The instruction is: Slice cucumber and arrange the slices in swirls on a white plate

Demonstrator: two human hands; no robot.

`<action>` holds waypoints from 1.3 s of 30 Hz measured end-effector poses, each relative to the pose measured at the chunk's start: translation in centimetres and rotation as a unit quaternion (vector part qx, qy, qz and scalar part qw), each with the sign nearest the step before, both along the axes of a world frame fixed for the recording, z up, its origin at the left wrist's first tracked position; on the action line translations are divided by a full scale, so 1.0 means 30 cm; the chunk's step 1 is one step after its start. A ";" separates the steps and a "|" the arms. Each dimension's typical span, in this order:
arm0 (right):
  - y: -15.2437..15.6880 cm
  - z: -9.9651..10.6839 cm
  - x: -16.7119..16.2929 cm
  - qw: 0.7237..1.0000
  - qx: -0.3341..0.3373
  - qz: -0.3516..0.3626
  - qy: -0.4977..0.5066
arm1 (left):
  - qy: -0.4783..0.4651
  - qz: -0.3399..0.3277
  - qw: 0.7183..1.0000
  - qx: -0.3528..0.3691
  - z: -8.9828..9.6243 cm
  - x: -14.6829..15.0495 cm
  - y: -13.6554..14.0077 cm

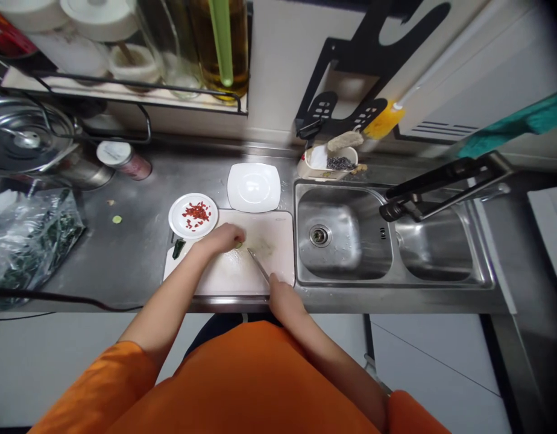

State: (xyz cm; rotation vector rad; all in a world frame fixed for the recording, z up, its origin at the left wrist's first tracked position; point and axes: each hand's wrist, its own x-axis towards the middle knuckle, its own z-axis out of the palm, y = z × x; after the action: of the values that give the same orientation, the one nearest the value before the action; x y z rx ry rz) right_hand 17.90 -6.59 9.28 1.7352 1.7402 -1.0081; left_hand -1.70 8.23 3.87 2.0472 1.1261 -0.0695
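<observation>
My right hand (285,298) is closed around the handle of a knife (259,265), its blade angled up and left over the white cutting board (278,238). Left of the knife tip, my left hand (226,237) has its fingers curled on a small green vegetable piece (238,245), mostly hidden under them; its kind is too small to make out. A dark green piece (178,248) lies at the board's left edge. Behind it a round white plate (174,220) bears chopped red bits (197,212). A squarish white plate (252,185) stands behind the board.
Right of the board lies a double steel sink (346,235) with a black faucet (409,193). A caddy (324,172) stands behind it. At left are a plastic bag of greens (34,247), a round container (125,160) and a small green slice (117,220). A jar rack (152,99) overhangs the counter.
</observation>
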 end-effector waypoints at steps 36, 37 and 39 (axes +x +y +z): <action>0.038 0.012 -0.037 1.000 0.027 -0.008 -0.011 | -0.028 0.285 0.947 0.149 -0.136 0.039 -0.244; 0.041 0.014 -0.047 1.000 0.025 -0.006 -0.009 | -0.028 0.286 0.946 0.149 -0.137 0.040 -0.245; 0.047 0.017 -0.067 1.000 0.025 -0.001 -0.005 | -0.029 0.286 0.946 0.150 -0.137 0.043 -0.246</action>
State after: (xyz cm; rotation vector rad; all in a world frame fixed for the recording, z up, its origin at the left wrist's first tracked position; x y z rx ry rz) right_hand 15.89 -5.19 9.80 1.7688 1.7713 -0.9624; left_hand -0.41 0.84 -0.24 1.8729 1.7326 0.4749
